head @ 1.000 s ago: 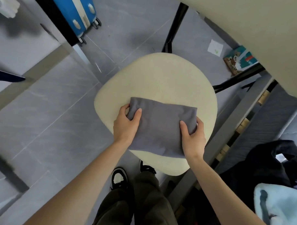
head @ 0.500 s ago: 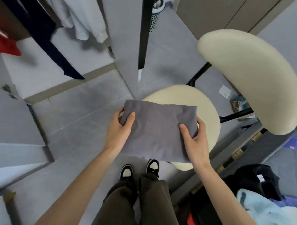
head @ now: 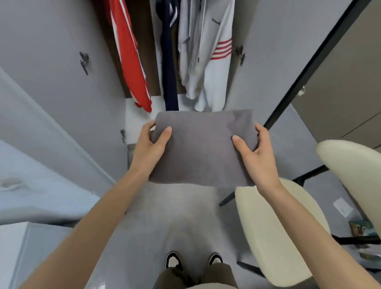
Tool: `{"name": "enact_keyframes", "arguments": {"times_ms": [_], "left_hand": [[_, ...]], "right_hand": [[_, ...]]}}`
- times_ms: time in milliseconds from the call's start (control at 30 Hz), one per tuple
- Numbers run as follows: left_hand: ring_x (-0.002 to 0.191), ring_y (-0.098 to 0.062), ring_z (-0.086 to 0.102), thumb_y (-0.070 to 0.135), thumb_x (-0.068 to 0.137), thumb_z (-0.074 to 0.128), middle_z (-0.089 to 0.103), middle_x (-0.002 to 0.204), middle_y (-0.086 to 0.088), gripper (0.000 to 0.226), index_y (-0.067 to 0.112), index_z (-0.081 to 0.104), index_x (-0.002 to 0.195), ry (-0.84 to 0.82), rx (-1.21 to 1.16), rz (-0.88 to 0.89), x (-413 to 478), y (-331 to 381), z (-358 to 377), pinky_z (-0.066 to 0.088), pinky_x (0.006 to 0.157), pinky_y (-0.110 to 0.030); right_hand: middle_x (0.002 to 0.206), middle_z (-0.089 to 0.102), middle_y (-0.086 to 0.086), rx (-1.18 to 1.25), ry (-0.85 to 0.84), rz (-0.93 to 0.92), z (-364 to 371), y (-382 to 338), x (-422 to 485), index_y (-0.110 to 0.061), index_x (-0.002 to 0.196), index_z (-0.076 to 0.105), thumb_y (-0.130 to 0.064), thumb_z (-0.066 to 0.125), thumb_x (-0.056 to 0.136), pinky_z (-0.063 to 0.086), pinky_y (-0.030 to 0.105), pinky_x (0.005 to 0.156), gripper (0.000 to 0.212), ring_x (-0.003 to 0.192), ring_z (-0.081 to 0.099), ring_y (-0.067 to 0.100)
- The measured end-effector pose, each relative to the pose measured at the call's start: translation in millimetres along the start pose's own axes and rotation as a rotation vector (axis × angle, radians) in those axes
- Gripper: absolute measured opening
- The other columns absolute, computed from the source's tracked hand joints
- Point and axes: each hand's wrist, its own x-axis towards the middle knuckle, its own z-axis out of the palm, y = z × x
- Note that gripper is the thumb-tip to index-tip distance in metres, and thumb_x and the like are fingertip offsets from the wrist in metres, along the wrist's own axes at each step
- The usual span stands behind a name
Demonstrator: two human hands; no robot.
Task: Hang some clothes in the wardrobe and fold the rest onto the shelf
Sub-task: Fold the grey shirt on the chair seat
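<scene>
Left hand [head: 149, 143] and right hand [head: 257, 150] gripped folded grey garment [head: 203, 147] by its side edges, thumbs on top. Garment was lifted off chair seat [head: 275, 231], held in air facing open wardrobe [head: 173, 57]. A second earlier it lay on seat. Folding looked finished; shelf placement remained. Shelf itself not discernible.

Both bare arms reach forward, roughly parallel. The left hand [head: 149, 146] grips the folded grey garment [head: 203, 149] at its left edge, thumb on top. The right hand [head: 257, 154] grips the right edge likewise, fingers curled underneath.
</scene>
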Motion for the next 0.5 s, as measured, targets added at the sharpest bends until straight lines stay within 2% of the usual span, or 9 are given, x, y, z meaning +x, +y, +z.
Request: {"name": "enact_keyframes", "arguments": {"times_ms": [33,167,267,400,500], "left_hand": [[0.073,0.025,0.053,0.044,0.091,0.061,0.053,0.098,0.030,0.041,0.034,0.048,0.128,0.027,-0.016,0.035,6,17,-12,0.042,0.061,-0.005],[0.074,0.024,0.053,0.043,0.089,0.063,0.051,0.097,0.031,0.043,0.032,0.048,0.128,0.101,-0.057,0.178,27,94,-53,0.041,0.060,-0.002],[0.077,0.015,0.060,0.044,0.088,0.065,0.054,0.095,0.031,0.045,0.033,0.047,0.128,0.118,-0.099,0.256,41,158,-80,0.045,0.063,-0.010],[0.069,0.017,0.061,0.039,0.089,0.066,0.059,0.092,0.025,0.041,0.031,0.045,0.124,0.130,-0.134,0.389,59,236,-107,0.046,0.055,-0.008],[0.066,0.017,0.060,0.037,0.090,0.065,0.058,0.094,0.021,0.041,0.030,0.041,0.123,0.144,-0.128,0.474,73,289,-122,0.043,0.048,-0.004]], "right_hand": [[0.110,0.059,-0.032,0.015,-0.018,-0.033,6,-20,9,-0.042,0.125,0.044,-0.042,0.067,0.086,0.048,0.016,0.084,0.046,0.098,0.060,-0.011],[0.111,0.059,-0.026,0.064,-0.057,-0.187,23,-101,47,-0.038,0.125,0.044,-0.035,0.068,0.087,0.046,0.007,0.078,0.044,0.095,0.058,-0.016],[0.118,0.058,-0.020,0.085,-0.079,-0.275,29,-165,74,-0.035,0.128,0.046,-0.037,0.068,0.087,0.046,0.017,0.084,0.047,0.098,0.057,-0.014],[0.112,0.055,-0.029,0.105,-0.098,-0.396,30,-246,112,-0.038,0.126,0.046,-0.039,0.068,0.087,0.045,0.017,0.081,0.045,0.093,0.056,-0.017],[0.109,0.052,-0.031,0.098,-0.100,-0.499,32,-303,144,-0.034,0.130,0.044,-0.038,0.066,0.088,0.042,0.013,0.074,0.047,0.093,0.055,-0.015]]}}
